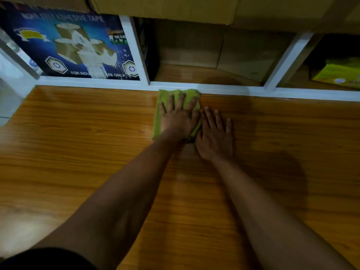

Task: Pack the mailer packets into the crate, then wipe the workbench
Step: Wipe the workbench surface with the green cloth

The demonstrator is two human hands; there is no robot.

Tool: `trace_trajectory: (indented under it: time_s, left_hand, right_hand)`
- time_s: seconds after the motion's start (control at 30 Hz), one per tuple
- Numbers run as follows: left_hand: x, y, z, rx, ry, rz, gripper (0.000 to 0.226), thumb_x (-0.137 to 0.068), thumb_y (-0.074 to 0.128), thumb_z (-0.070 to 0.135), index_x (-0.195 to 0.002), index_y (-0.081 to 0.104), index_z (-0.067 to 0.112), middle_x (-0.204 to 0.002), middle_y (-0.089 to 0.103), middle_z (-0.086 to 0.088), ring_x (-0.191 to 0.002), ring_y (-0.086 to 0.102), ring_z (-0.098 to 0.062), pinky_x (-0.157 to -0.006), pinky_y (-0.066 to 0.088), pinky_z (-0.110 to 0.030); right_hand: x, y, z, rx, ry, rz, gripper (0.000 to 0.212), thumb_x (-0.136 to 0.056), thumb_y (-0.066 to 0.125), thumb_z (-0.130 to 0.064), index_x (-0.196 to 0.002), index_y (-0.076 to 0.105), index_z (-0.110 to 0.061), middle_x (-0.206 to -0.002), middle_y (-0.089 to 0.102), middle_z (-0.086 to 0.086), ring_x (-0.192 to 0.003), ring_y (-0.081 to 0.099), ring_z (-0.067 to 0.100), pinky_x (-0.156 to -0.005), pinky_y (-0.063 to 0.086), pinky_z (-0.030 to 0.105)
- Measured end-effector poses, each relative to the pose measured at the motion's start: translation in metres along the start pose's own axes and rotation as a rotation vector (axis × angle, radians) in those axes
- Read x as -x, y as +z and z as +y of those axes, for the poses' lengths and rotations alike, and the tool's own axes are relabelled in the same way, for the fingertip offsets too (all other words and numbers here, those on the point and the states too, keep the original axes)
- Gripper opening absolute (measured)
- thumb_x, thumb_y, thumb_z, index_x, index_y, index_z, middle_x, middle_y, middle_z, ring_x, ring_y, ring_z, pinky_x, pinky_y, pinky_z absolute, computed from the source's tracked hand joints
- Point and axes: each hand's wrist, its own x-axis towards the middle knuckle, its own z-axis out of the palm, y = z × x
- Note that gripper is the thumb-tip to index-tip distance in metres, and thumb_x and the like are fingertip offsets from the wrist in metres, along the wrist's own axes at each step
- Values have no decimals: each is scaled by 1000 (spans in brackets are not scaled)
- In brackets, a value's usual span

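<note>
Step in hand: I judge I'm on the wiping; no mailer packets or crate show in this view, so I can't tell how the packing stands.
Left hand: my left hand [178, 118] lies flat with fingers spread, pressing the green cloth [176, 109] down.
Right hand: my right hand [215, 136] rests flat on the bare wood, fingers straight, holding nothing, just beside the left and touching the cloth's right edge.
Cloth: on the far middle of the workbench [78, 152], its far edge against the white shelf frame [214, 88].
Doing it well: I'd keep the palm flat with even pressure, draw overlapping strokes from the far edge toward me, and refold if the cloth bunches.
Far left bay: a blue adhesive-tape carton [68, 45]; its contents are hidden.
Far middle bay: plain cardboard boxes [214, 49], closed.
Far right bay: a yellow-green box [339, 75], contents unseen.
</note>
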Motion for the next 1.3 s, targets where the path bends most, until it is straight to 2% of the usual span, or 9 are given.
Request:
trace_trajectory:
  time_s: [0.13,0.33,0.6,0.7,0.8,0.9,0.97,1.17,1.3]
  left_hand:
    - [40,0,-20,4,47,12,64,-105,15,68,-166,3,53,-179,-2,7,-165,-4,-32,-127,2,-68]
    - [171,13,-37,-3,9,37,62,-107,18,70,-164,-4,58,-178,-9,12,-164,-13,-31,-128,1,-66]
    - [-9,-6,-37,-5,-28,39,66,-102,16,74,-164,10,54,-178,11,0,-163,4,-40,-124,4,-74]
    - [15,-2,-39,-3,2,37,65,-102,15,74,-164,9,56,-179,10,0,-163,4,-39,-125,4,-72]
    - [108,7,-40,12,59,81,62,-105,16,72,-164,4,57,-179,3,6,-164,0,-36,-126,5,-70]
    - [181,14,-37,5,68,13,62,-105,16,72,-163,-5,60,-178,-9,11,-164,-14,-32,-128,-1,-67]
    - [173,13,-40,-10,74,13,63,-104,16,73,-162,-7,61,-178,-10,11,-163,-15,-33,-127,-2,-68]
    - [14,-4,-49,-14,-14,24,67,-100,11,77,-164,3,58,-179,0,5,-164,-2,-38,-124,0,-74]
    - [54,3,-48,-3,9,47,66,-102,15,73,-165,3,56,-179,0,5,-164,-1,-36,-126,3,-70]
  right_hand:
    - [21,-7,2,-39,44,-9,68,-105,16,-49,-169,10,-31,-178,-1,-9,-164,-3,21,-129,2,59]
    - [37,-11,5,-65,22,-52,68,-107,10,-59,-169,-1,-33,-177,-10,-5,-163,-11,24,-128,-1,60]
    - [28,1,8,-20,33,14,68,-105,12,-61,-168,4,-38,-177,-6,-7,-164,-8,23,-128,-3,61]
    - [28,0,6,-15,32,-2,68,-105,12,-60,-168,4,-39,-177,-7,-8,-164,-8,23,-128,-2,62]
    - [34,-4,6,-30,22,-29,66,-107,11,-59,-168,0,-39,-177,-9,-7,-163,-10,24,-128,-1,62]
    - [36,-7,6,-42,12,-49,65,-107,8,-60,-168,-2,-39,-177,-10,-6,-163,-12,24,-128,-2,62]
    - [36,-7,5,-38,21,-43,66,-107,7,-60,-168,-3,-39,-177,-11,-6,-163,-13,24,-128,-3,61]
    - [35,-1,5,19,26,-20,65,-107,12,-60,-167,-4,-40,-176,-12,-7,-163,-13,23,-129,-4,59]
    - [38,-4,3,11,34,-25,66,-107,11,-61,-168,-3,-41,-177,-11,-8,-163,-13,23,-129,-3,60]
